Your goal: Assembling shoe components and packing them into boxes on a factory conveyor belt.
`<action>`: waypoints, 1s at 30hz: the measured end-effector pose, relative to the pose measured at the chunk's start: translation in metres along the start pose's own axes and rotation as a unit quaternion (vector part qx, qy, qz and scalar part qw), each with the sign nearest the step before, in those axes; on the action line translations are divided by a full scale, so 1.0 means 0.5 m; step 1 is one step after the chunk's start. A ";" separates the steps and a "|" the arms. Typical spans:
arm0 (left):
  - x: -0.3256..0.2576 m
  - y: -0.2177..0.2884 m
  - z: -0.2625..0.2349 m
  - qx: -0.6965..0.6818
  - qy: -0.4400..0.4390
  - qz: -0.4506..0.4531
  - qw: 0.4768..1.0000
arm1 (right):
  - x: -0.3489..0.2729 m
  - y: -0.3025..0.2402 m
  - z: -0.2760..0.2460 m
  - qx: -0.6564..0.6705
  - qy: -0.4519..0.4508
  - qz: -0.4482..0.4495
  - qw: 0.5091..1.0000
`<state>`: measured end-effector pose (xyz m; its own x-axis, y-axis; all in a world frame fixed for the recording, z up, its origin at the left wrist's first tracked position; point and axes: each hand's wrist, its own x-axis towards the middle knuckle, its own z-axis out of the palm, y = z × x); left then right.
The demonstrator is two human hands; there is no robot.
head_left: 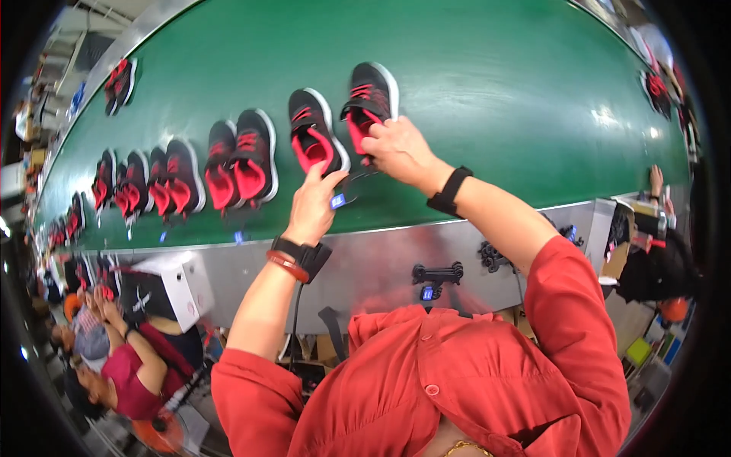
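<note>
Left hand (311, 212) grasped the left black shoe (308, 126) at its heel; right hand (405, 152) grasped the right black shoe (368, 103) at its collar, both on the green worktop (495, 99). I could not make out every fingertip. Near right, a carton (615, 263) held dark items, too indistinct to identify.
</note>
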<state>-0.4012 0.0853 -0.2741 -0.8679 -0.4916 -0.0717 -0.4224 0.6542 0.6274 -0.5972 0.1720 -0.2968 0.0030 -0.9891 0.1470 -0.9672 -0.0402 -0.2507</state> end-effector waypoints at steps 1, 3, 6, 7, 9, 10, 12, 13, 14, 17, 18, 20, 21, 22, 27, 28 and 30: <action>-0.009 -0.011 0.004 -0.007 0.017 0.024 1.000 | -0.001 0.004 0.002 0.032 0.010 0.024 0.999; -0.014 -0.042 0.034 -0.006 -0.008 0.054 0.998 | -0.022 0.000 0.029 0.053 0.015 0.020 0.998; -0.040 -0.031 0.063 0.025 -0.075 -0.020 0.997 | -0.057 -0.051 0.031 0.113 0.036 0.057 0.991; -0.054 -0.027 0.067 0.078 -0.034 0.004 0.996 | -0.076 -0.070 0.033 0.132 0.058 0.078 0.986; -0.098 -0.010 0.073 0.045 -0.012 -0.072 0.996 | -0.115 -0.112 0.017 0.193 0.053 0.117 0.973; -0.118 -0.007 0.087 0.037 0.005 -0.063 0.997 | -0.149 -0.127 0.031 0.207 0.071 0.135 0.966; -0.162 0.017 0.108 0.039 0.055 -0.036 0.997 | -0.230 -0.149 0.048 0.211 0.094 0.104 0.967; -0.192 0.013 0.122 0.003 0.052 -0.063 0.997 | -0.266 -0.163 0.012 0.230 0.029 0.092 0.968; -0.221 -0.008 0.143 0.029 0.053 -0.036 0.998 | -0.310 -0.174 0.011 0.224 0.047 0.069 0.971; -0.311 -0.033 0.199 0.181 0.005 -0.018 0.983 | -0.424 -0.199 0.000 0.226 0.028 0.049 0.972; -0.324 -0.025 0.213 0.183 0.011 -0.008 0.983 | -0.455 -0.204 0.003 0.225 0.007 0.068 0.972; -0.367 0.003 0.223 0.303 -0.083 -0.021 0.949 | -0.495 -0.213 -0.001 0.240 0.001 0.061 0.969; -0.372 0.005 0.229 0.305 -0.076 -0.015 0.949 | -0.520 -0.215 -0.004 0.232 0.008 0.060 0.971; -0.375 0.005 0.235 0.290 -0.065 -0.009 0.955 | -0.544 -0.213 -0.005 0.192 -0.008 0.055 0.980; -0.365 0.014 0.236 0.293 -0.075 0.008 0.953 | -0.606 -0.200 0.013 0.113 -0.037 0.028 0.993; -0.363 0.019 0.237 0.296 -0.073 0.015 0.952 | -0.607 -0.192 0.029 0.116 -0.054 0.023 0.991; -0.373 0.015 0.241 0.301 -0.068 0.023 0.951 | -0.611 -0.190 0.045 0.118 -0.069 0.016 0.991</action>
<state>-0.2740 0.2511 -0.3494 -0.8972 -0.4034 -0.1801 -0.4216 0.9035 0.0766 -0.5003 0.4748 -0.3396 0.0241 -0.9997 0.0073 -0.8815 -0.0247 -0.4715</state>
